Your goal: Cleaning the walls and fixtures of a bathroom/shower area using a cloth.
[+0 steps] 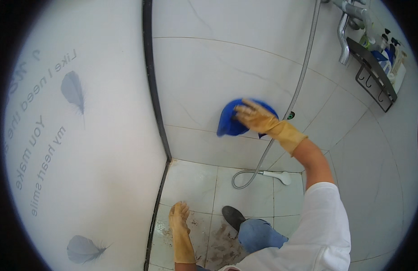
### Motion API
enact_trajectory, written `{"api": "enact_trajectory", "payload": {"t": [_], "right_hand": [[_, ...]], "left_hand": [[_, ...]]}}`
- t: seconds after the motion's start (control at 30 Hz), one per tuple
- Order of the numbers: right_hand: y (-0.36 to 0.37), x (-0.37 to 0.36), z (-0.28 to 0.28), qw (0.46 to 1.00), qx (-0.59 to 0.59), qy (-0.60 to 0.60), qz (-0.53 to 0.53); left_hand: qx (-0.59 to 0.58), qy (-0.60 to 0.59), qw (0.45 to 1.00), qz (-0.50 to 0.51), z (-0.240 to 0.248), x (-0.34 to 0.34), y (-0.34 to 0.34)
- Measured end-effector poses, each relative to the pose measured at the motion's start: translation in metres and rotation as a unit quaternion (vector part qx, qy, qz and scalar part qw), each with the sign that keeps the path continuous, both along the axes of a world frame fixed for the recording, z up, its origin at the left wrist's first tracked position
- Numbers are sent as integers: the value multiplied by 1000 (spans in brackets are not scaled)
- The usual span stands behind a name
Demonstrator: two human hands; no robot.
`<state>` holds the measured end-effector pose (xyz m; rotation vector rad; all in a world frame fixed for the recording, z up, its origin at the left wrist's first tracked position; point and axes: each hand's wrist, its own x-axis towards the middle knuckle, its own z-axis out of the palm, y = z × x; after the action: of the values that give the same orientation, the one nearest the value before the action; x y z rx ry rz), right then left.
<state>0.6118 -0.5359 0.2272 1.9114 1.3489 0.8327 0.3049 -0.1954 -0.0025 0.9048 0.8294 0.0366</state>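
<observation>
My right hand (256, 116), in a long yellow rubber glove, presses a blue cloth (228, 121) flat against the white tiled wall (195, 86). The fingers lie over the cloth and are slightly blurred, and part of the cloth is hidden beneath the glove. My left hand (179, 217), in a matching glove, hangs low above the floor near the dark strip at the left. Its fingers look curled together, and nothing shows in them. The metal shower hose (304, 67) runs down the wall and passes behind my right glove.
A white shower head (281, 177) lies on the tiled floor (191, 180) by the wall. Brown dirt marks the tiles around my boot (234, 217). A pale panel (105, 158) with feather prints stands at left. Upper right, a corner rack (371, 67) carries bottles beside the chrome tap (344, 40).
</observation>
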Motion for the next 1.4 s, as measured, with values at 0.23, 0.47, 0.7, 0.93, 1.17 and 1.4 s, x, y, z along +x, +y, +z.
{"api": "enact_trajectory", "payload": {"t": [0.23,0.47,0.7,0.93,1.17,1.4], "right_hand": [[3,-18,268,913,227,-272,-203],[74,-8,306,881,348,-241,-209],[139,66,144,931,278,-193,133],[183,62,104,954,158,-171,190],[66,7,159,952,259,-161,-1],[-57,7,171,741,212,-268,-578]], "left_hand": [[-10,-25,1000,1,9,1,0],[5,-6,1000,2,-9,-1,6],[10,40,999,-19,-30,-3,-1],[32,31,998,-36,-32,6,-13],[5,6,1000,-22,-16,3,-17],[-21,2,1000,-6,-23,1,-6]]}}
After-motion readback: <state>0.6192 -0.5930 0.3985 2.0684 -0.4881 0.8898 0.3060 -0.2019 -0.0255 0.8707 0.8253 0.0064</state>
